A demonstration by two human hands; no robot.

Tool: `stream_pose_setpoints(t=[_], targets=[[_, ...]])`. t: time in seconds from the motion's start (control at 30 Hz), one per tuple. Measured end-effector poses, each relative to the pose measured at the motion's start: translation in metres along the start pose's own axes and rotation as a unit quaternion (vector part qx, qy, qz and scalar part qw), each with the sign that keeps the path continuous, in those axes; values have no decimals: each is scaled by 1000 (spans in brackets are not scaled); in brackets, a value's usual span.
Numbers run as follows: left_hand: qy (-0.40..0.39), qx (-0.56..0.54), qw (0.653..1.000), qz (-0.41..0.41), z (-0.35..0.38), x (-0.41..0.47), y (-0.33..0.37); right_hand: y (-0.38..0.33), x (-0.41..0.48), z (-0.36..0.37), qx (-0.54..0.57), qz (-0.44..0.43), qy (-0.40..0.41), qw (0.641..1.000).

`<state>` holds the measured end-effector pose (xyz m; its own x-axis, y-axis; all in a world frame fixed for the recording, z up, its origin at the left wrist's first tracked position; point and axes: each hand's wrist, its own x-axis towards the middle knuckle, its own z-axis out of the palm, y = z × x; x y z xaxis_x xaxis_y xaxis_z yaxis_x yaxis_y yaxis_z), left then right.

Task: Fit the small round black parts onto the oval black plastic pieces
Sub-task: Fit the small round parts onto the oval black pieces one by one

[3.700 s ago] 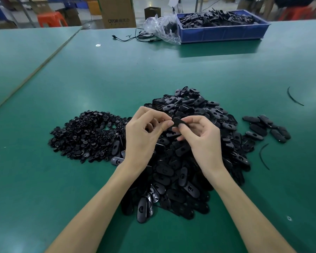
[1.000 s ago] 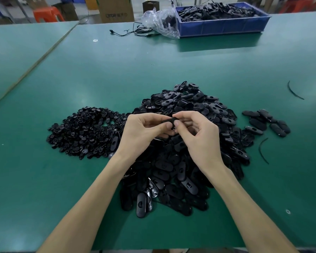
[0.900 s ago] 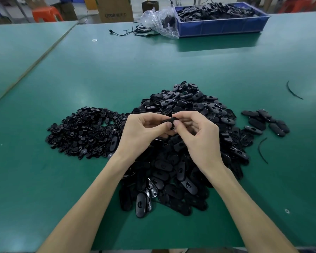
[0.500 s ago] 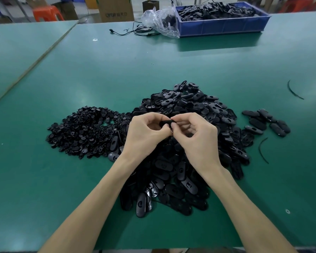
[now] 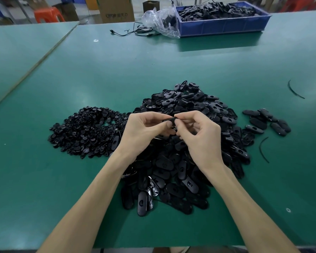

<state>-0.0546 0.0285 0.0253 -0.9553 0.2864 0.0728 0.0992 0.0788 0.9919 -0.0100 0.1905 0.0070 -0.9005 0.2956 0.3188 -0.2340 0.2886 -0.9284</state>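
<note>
Hands have closed in over the last few seconds: left hand (image 5: 144,133) and right hand (image 5: 202,138) now meet tip to tip, fingers (image 5: 162,126) clamped on one oval black plastic piece (image 5: 169,121). It's held just above the pile of oval pieces (image 5: 181,161), mid green counter (image 5: 153,70). The round part is hidden, so this is probably mid press-fit; heap of small round black parts (image 5: 88,132) lies toward the counter's left edge.

On the table (image 5: 153,66), round parts (image 5: 86,130) lie left of the oval pile (image 5: 190,106), with loose ovals (image 5: 266,121) right of it. At the far edge sits a bin (image 5: 223,26), with a bag (image 5: 159,21) against its left.
</note>
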Motion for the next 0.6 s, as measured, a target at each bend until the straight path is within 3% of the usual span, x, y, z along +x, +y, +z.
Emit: stream_pose_setpoints(t=[0.27,0.4,0.5,0.6], targets=[[34,0,999,21,5,1,-2,4,2,0,17,4,2,1000],[75,60,994,54,12,8,19,11,4,3,-47,1,-28,998],[33,108,988,108,38,21,46,12,3,7,-119,-27,-60,991],[-64,139,981,115,83,35,63,16,2,7,-150,-25,-105,983]])
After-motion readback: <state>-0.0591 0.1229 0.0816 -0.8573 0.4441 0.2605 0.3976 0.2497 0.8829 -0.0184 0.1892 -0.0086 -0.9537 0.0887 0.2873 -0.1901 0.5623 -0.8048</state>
